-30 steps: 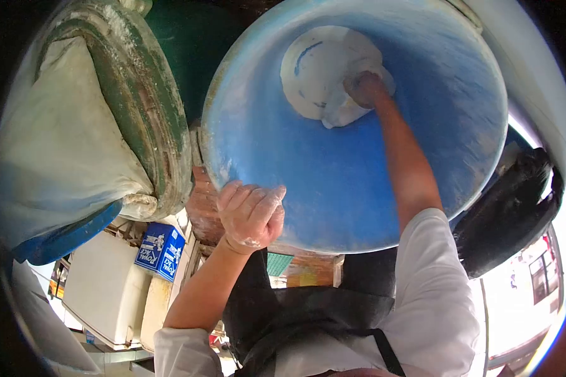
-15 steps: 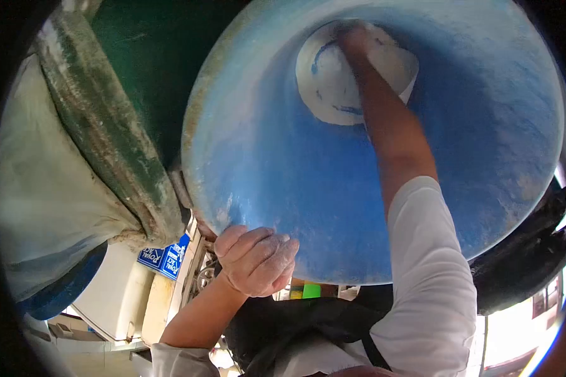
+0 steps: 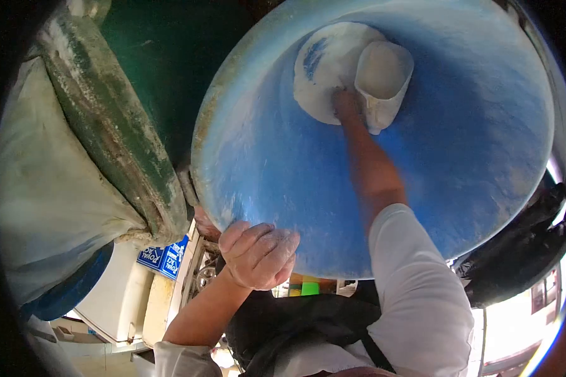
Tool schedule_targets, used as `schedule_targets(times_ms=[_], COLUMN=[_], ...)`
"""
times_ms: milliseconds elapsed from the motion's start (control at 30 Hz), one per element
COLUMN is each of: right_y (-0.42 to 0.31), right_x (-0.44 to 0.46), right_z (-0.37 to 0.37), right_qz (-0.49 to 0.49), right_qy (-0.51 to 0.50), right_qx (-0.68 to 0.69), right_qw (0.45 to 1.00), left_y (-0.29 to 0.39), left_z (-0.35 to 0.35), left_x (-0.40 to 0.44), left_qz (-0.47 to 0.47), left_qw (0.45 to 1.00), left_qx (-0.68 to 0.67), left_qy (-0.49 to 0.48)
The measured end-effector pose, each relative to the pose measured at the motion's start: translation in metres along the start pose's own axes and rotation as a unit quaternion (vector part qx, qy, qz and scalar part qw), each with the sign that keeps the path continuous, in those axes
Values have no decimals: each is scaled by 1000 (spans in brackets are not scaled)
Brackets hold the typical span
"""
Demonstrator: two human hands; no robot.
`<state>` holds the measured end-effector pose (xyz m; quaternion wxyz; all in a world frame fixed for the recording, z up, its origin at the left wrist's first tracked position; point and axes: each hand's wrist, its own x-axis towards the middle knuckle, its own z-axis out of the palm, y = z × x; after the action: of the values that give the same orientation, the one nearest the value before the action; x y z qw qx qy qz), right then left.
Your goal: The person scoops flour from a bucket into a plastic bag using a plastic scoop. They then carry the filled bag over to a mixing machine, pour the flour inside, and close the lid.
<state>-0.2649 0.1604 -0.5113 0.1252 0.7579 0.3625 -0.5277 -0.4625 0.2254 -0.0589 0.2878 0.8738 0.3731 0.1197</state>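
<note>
A big blue barrel point(image 3: 283, 182) opens toward me, tilted so I look down to its bottom. White powder point(image 3: 317, 94) lies there, with a streak of blue showing through. Beside my right hand, a white plastic scoop point(image 3: 387, 116) rests against the powder, with whitish powder inside. My right hand point(image 3: 344, 103) reaches deep into the barrel and touches the powder at its near edge; the fingers are small, dark and mostly hidden. My left hand point(image 3: 260, 254), dusted white, is closed over the barrel's near rim, fingers curled.
Left of the barrel are a dusty green beam point(image 3: 116, 125) and a pale cloth sheet point(image 3: 60, 188). Below them sit a blue printed box point(image 3: 163, 257) and a cream-coloured container point(image 3: 116, 289). A black plastic bag point(image 3: 516, 257) bulges by the barrel's right side.
My right hand has drawn back toward me from the far side of the powder. The scoop now shows fully at the right. My left hand stays on the rim.
</note>
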Motion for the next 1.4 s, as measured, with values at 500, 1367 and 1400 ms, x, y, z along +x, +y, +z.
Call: schedule_targets(times_ms=[500,1367,1400], right_y=[-67,64,73], right_x=[-23,-219,-232], right_z=[-128,-86,-85], right_qz=[-175,-78,-42], right_qy=[21,125,126], right_qx=[476,363,327], right_qw=[862,920,936], left_y=[6,13,20], left_z=[0,1,-6], left_x=[3,7,11], left_qz=[-3,6,14], left_qw=[1000,998,997], left_qx=[14,48,49], left_qy=[-5,47,64])
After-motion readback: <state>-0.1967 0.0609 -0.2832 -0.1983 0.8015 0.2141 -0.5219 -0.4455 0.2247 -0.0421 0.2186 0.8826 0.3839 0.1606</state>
